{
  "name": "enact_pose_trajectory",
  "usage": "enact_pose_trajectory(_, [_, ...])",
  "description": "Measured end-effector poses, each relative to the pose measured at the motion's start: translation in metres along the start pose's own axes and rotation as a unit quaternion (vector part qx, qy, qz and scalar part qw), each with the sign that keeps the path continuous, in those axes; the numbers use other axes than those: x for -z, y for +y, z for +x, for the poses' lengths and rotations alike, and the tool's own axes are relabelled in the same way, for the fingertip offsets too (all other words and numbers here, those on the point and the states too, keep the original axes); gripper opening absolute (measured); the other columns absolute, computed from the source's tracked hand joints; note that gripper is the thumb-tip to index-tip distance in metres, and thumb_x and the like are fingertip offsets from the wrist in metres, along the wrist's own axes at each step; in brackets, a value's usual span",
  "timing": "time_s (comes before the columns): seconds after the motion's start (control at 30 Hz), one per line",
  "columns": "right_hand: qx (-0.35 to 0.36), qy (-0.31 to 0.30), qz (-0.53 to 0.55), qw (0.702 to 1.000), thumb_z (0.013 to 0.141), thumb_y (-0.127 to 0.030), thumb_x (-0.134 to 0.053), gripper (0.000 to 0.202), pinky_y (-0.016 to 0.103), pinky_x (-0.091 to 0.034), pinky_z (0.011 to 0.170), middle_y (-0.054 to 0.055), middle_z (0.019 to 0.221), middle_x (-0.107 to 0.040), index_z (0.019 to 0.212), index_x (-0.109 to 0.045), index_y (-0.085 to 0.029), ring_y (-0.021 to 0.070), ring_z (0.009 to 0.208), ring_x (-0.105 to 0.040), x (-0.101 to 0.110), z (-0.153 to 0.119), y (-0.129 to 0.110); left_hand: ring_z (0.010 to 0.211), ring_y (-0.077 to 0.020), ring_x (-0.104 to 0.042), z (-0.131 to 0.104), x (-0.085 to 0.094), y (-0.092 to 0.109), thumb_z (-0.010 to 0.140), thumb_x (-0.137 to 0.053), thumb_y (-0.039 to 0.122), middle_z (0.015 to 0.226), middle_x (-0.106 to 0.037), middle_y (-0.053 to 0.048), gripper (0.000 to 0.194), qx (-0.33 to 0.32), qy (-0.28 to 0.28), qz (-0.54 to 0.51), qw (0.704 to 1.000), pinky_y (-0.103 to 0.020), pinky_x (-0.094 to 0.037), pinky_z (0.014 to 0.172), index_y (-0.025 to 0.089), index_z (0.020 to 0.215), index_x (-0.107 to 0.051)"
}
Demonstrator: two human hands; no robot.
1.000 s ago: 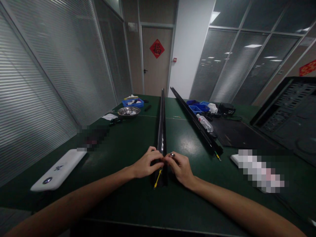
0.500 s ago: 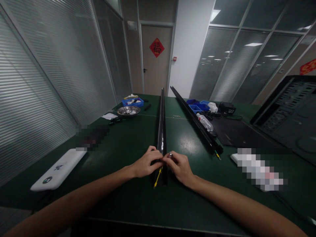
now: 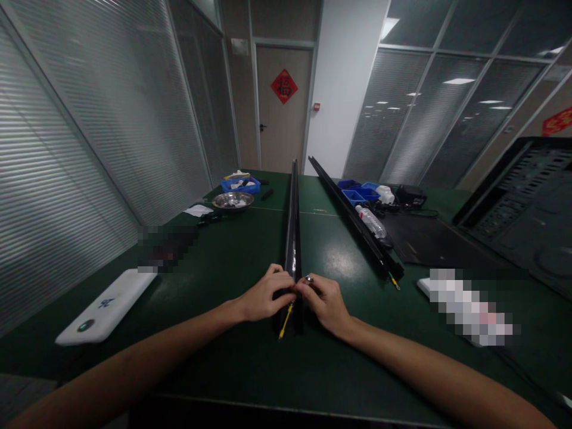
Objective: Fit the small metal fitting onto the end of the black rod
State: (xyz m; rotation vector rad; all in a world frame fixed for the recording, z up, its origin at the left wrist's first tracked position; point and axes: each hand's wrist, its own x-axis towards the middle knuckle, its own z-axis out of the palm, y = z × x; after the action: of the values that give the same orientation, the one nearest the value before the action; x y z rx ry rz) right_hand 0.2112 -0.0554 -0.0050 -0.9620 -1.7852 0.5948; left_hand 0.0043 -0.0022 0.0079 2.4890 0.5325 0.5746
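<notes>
A long black channel-shaped rail (image 3: 293, 238) lies lengthwise on the green table, its near end under my hands. From that end sticks out a short yellow wire (image 3: 286, 322) with a ring terminal. My left hand (image 3: 271, 293) is over the rail's left edge, fingers bent and thumb pressed inward. Opposite it, my right hand (image 3: 325, 299), with a ring on a finger, pinches at the same spot. The fingertips of both meet just above the wire; whatever is between them is too small and covered to make out.
A second black rail (image 3: 357, 223) with a green-yellow wire (image 3: 394, 281) lies to the right, beside a plastic bottle (image 3: 372, 221) and blue bins (image 3: 353, 196). Left are a metal bowl (image 3: 233, 201), a blue tray (image 3: 241, 186) and a white device (image 3: 107, 307). A large black panel (image 3: 527, 220) stands at right.
My right hand's fingers have shifted very slightly at the rail. The left hand, the rail and the yellow wire look the same.
</notes>
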Motion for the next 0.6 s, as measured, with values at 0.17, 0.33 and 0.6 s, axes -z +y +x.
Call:
enact_pose_trajectory(0.17, [-0.016, -0.003, 0.011, 1.000, 0.101, -0.044, -0.059, 0.034, 0.025, -0.043, 0.058, 0.000, 0.068, -0.063, 0.082, -0.069, -0.018, 0.0137, 0.059, -0.055, -0.0007, -0.0008, 0.0010, 0.097, -0.0202, -0.058, 0.0005, 0.0011, 0.0023, 0.105, -0.049, 0.024, 0.098, -0.069, -0.003, 0.016, 0.000, -0.009, -0.006, 1.000, -0.040, -0.030, 0.104, 0.021, 0.105, -0.064])
enact_pose_trajectory(0.33, [0.013, 0.008, 0.000, 1.000, 0.105, -0.041, -0.052, 0.037, 0.026, -0.043, 0.062, 0.000, 0.071, -0.061, 0.080, -0.067, -0.018, 0.0147, 0.062, -0.056, 0.0007, -0.0004, -0.0023, 0.096, -0.0201, -0.058, -0.0004, 0.0009, 0.0019, 0.103, -0.053, 0.024, 0.098, -0.068, -0.003, 0.012, -0.001, 0.001, -0.003, 1.000, -0.040, -0.030, 0.104, 0.020, 0.106, -0.064])
enact_pose_trajectory(0.6, [0.014, 0.001, 0.003, 1.000, 0.104, -0.037, -0.055, 0.033, 0.026, -0.043, 0.063, 0.000, 0.072, -0.060, 0.079, -0.066, -0.018, 0.0148, 0.064, -0.056, 0.0003, 0.0006, -0.0011, 0.098, -0.0204, -0.059, -0.0001, 0.0001, 0.0009, 0.102, -0.054, 0.022, 0.103, -0.069, -0.003, 0.012, -0.002, 0.006, 0.002, 1.000, -0.040, -0.029, 0.104, 0.020, 0.107, -0.064])
